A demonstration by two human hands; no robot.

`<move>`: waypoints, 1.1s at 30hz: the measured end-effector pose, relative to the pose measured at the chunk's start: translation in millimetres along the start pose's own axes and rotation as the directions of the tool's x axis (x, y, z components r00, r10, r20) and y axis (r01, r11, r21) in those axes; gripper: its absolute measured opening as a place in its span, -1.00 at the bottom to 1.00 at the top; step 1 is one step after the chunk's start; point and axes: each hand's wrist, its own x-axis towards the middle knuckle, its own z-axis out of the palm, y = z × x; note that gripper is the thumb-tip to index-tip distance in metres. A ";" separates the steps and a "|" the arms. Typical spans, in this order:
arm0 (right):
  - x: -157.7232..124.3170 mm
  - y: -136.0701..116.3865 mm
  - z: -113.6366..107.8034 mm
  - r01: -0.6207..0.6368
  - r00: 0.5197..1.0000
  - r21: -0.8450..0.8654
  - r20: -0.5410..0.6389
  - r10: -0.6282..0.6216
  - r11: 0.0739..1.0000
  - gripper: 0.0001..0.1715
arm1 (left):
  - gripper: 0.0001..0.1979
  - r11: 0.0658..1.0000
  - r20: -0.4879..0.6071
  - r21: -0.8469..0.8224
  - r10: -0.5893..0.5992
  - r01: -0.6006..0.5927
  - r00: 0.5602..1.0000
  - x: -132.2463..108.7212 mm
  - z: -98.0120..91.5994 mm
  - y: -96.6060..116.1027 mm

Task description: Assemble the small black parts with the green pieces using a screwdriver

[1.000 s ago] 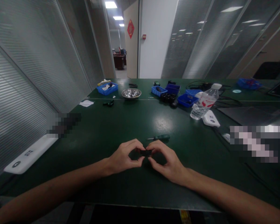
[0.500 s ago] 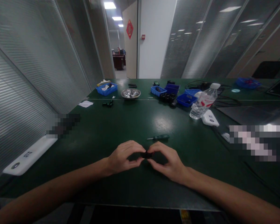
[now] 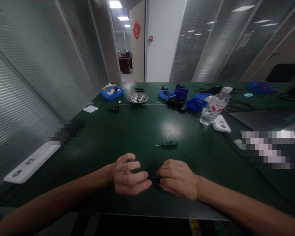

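The small black piece (image 3: 154, 179) is now held lower and nearer the front edge of the green counter (image 3: 127, 134) than half a second ago, when it was pinched between the fingertips of both hands, with the fingers arched into rings. At one end it is nipped in a narrow grip by thumb and finger of the left hand (image 3: 131, 178), the remaining fingers being raised and spread; at the other it is held in the narrow grip of the right hand (image 3: 178, 180), which is turned back upward. From this, the hold is judged to have been changed rather than given up, though the exact shape of the piece cannot be made out. The screwdriver (image 3: 169, 144) has been left lying beyond the hands. A short dark mark is carried by the long white case (image 3: 35, 160) at the left and another by the smaller white case (image 3: 221, 124) behind the bottle (image 3: 215, 108), but neither can be read with certainty. Red print is borne by the bottle's label, too blurred to be deciphered. The red diamond sign (image 3: 136, 30) on the door (image 3: 138, 59) cannot be read either.
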 end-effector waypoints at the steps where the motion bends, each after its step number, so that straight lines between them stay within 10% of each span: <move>1: 0.1 -0.2 -1.5 0.017 1.000 -0.013 0.008 -0.017 1.000 -0.56 | -0.73 1.000 0.026 -0.015 -0.024 0.025 0.999 -2.8 3.7 -2.3; 16: -5.3 -0.4 -0.2 -0.018 1.000 -0.092 0.006 0.019 0.996 -0.51 | -0.86 0.998 0.098 0.028 -0.054 0.051 0.994 8.4 -3.1 5.0; 21: -0.3 1.5 3.9 -0.174 0.984 -0.064 -0.046 0.171 0.983 -0.55 | -0.84 0.983 -0.055 0.169 0.077 -0.067 0.995 22.1 -6.1 9.4; 33: 0.4 1.9 7.4 -0.590 0.797 0.214 -0.006 0.605 0.779 -0.78 | -0.69 0.986 -0.029 0.166 -0.011 0.015 1.000 25.8 -9.0 4.1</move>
